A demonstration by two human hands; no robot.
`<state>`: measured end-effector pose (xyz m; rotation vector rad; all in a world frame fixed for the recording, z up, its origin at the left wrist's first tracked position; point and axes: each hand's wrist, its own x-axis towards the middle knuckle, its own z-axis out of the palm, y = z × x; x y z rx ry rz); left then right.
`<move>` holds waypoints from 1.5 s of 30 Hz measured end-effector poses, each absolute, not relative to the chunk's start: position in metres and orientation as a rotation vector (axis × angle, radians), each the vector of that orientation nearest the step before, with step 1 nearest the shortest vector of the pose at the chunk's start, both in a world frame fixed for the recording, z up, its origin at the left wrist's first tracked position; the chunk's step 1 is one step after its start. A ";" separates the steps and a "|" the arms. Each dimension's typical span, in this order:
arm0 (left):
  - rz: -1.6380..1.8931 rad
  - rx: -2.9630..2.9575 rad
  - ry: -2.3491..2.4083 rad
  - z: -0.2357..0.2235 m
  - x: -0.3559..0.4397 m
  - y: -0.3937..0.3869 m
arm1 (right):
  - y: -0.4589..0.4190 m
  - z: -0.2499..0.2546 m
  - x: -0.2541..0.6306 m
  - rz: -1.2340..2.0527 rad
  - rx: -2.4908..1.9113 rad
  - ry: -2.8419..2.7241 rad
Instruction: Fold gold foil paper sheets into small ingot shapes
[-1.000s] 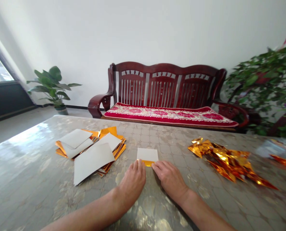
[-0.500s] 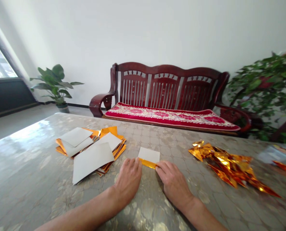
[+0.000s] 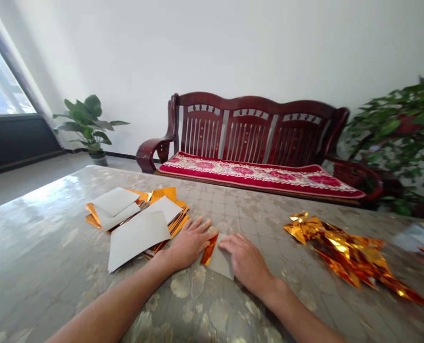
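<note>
A small sheet of foil paper [image 3: 221, 262] lies white side up on the table in front of me, with a folded gold strip along its left edge. My left hand [image 3: 190, 242] rests flat beside it with spread fingers, the thumb reaching to the top of the gold strip. On the sheet's right part, my right hand [image 3: 246, 261] has its bent fingers together, gripping the paper; its thumb is hidden. Left of my left hand is a loose pile of foil paper sheets [image 3: 140, 233], some white side up and some gold.
Folded shiny gold foil pieces [image 3: 343, 247] lie in a heap at the right, near a clear plastic bag [image 3: 415, 237]. Beyond the table [image 3: 54, 247] stands a dark red wooden bench [image 3: 251, 128] with a red patterned cover. Potted plants flank it.
The foil paper has turned about a quarter clockwise, so its gold strip went from the near edge to the left. My left hand has spread its fingers; the right has shifted onto the sheet.
</note>
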<state>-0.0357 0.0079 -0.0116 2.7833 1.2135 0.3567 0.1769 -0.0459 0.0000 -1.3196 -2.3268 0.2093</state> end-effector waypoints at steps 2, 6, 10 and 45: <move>0.350 2.771 1.181 -0.012 -0.036 0.011 | -0.040 -0.002 0.178 0.179 -1.311 -2.358; 0.373 2.733 1.176 -0.011 -0.035 0.013 | -0.041 -0.006 0.174 0.114 -1.311 -2.318; 0.402 2.704 1.191 -0.012 -0.035 0.013 | -0.045 -0.010 0.173 0.101 -1.295 -2.288; 0.464 2.648 1.201 -0.014 -0.033 0.013 | -0.046 -0.009 0.168 0.005 -1.336 -2.341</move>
